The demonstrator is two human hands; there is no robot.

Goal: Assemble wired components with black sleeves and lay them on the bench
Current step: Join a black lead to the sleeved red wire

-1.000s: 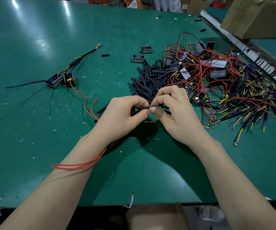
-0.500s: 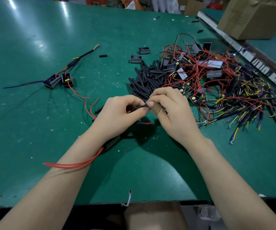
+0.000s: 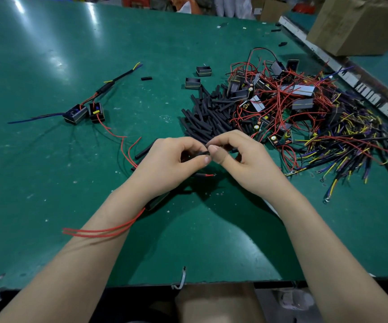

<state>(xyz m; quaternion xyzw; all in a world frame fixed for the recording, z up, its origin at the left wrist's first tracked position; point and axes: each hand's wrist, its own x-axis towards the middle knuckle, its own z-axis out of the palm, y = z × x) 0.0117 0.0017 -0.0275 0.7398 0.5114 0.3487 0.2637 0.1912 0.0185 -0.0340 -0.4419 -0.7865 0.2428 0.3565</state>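
Both hands have barely shifted, staying together above the green tabletop. Left hand and right hand each pinch one black sleeve between them, just before the sleeve pile.

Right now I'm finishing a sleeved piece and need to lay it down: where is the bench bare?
Bare green bench lies left of the left hand, in front of the two laid-out components, and along the near edge between the forearms. It is crowded to the right: the black sleeve pile and the wire tangle fill that side.
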